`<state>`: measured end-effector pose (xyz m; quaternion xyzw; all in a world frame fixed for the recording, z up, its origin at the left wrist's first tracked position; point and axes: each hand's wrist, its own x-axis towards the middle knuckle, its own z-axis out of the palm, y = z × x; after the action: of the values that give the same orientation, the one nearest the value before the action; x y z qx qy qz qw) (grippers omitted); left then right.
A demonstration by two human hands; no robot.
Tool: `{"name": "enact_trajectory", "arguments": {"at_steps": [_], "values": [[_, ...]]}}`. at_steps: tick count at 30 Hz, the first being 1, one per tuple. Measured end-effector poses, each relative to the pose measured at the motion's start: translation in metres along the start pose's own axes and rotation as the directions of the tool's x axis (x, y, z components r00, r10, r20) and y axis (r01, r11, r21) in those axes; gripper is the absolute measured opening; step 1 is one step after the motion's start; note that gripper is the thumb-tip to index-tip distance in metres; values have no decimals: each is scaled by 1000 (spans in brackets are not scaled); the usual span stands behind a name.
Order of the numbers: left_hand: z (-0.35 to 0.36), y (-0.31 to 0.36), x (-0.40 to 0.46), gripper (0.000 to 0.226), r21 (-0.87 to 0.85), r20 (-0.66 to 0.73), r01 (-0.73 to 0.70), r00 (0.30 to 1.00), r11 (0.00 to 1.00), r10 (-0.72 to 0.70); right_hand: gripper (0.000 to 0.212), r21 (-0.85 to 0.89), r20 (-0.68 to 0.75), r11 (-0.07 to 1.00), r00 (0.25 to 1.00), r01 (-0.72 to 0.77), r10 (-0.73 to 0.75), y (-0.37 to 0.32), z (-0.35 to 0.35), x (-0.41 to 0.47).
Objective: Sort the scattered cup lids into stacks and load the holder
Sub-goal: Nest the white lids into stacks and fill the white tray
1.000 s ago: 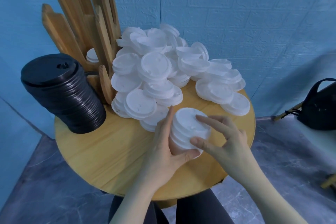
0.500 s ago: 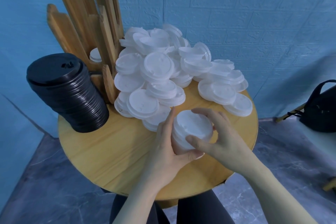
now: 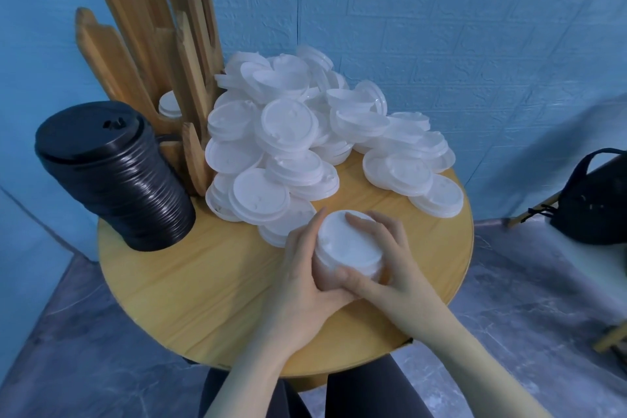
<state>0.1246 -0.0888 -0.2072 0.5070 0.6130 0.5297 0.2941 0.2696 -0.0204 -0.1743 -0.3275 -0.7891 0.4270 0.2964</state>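
Observation:
A short stack of white lids stands on the round wooden table near its front. My left hand cups the stack's left side with the thumb under its near edge. My right hand wraps the right side, fingers curled over the top rim. Behind them lies a loose pile of white lids. A tall stack of black lids leans at the left. The wooden holder with upright slats rises at the back left, a few white lids inside it.
A black bag sits on a pale surface at the right. A blue brick-pattern wall stands close behind the table. Grey marbled floor surrounds the table, and my dark-clothed legs show under its near edge.
My right hand has closed down onto the white stack, from spread fingers hovering over it to gripping its top and right side. The left hand stays on the stack.

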Motion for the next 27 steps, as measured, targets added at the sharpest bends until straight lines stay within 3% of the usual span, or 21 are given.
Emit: {"name": "enact_trajectory", "arguments": {"at_steps": [3,10,12,15,17,20,23,27], "values": [[0,2,0,93,11,4,-17,1000,1000,17,51,136,36,991,999,1,-6,7,-5,-5],[-2,4,-2,100,21,31,-105,994,994,104,45,85,39,996,999,19,-23,9,-8,-5],[-3,4,-1,91,29,26,-106,994,994,105,39,-11,-64,998,996,60,-60,10,-20,2],[-3,4,-2,83,41,27,-90,996,995,89,31,-206,-375,976,916,65,-140,16,-42,24],[-3,2,-2,82,47,27,-95,995,994,94,38,-333,-464,940,880,-70,-99,23,-56,44],[-2,2,-3,84,41,35,-80,996,996,79,64,-466,-444,828,892,-313,87,38,-71,70],[-3,0,-2,86,56,44,-68,997,996,66,77,-524,-407,776,903,-351,134,48,-74,86],[-4,0,-2,85,63,42,-65,997,996,62,74,-565,-422,744,900,-357,111,53,-70,91]]}}
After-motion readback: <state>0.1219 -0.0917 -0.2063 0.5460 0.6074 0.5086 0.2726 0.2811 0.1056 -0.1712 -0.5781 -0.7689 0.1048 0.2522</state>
